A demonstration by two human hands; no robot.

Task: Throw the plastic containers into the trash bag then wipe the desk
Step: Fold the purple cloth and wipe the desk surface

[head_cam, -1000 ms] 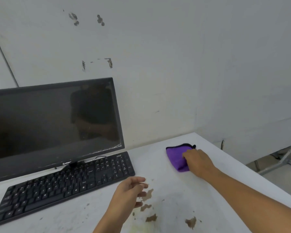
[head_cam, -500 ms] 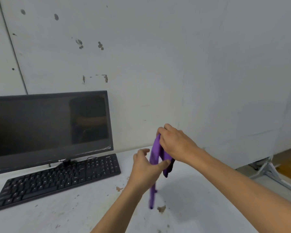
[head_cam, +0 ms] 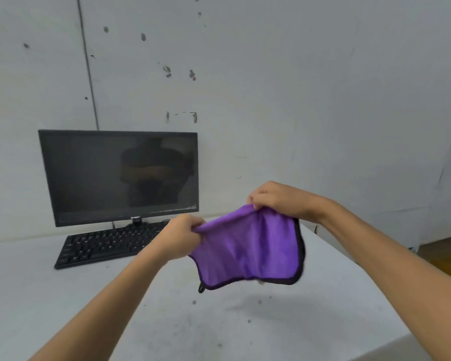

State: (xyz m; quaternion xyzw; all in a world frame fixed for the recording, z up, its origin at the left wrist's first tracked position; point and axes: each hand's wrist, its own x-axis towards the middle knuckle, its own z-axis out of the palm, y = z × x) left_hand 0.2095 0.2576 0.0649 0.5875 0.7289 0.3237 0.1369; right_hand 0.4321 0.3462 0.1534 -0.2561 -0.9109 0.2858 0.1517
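Purple microfibre with a black hem: a cloth [head_cam: 247,246] hangs spread in the air above a white desk [head_cam: 62,303], held up by a person's two bare hands. In the head view, the left hand [head_cam: 182,237] grips the cloth's upper left edge, fingers curled tight around a bunched fold. The right hand [head_cam: 276,201] pinches the upper right edge between thumb and curled fingers. The cloth sags between them, a small black loop dangling at its lower left corner, and its shadow falls on the desk below. It touches nothing but the hands. A few dark specks mark the desk near that shadow. To the left, a black keyboard [head_cam: 104,244] lies just in front of a dark monitor [head_cam: 118,177], which stands against a scuffed grey wall [head_cam: 297,100].
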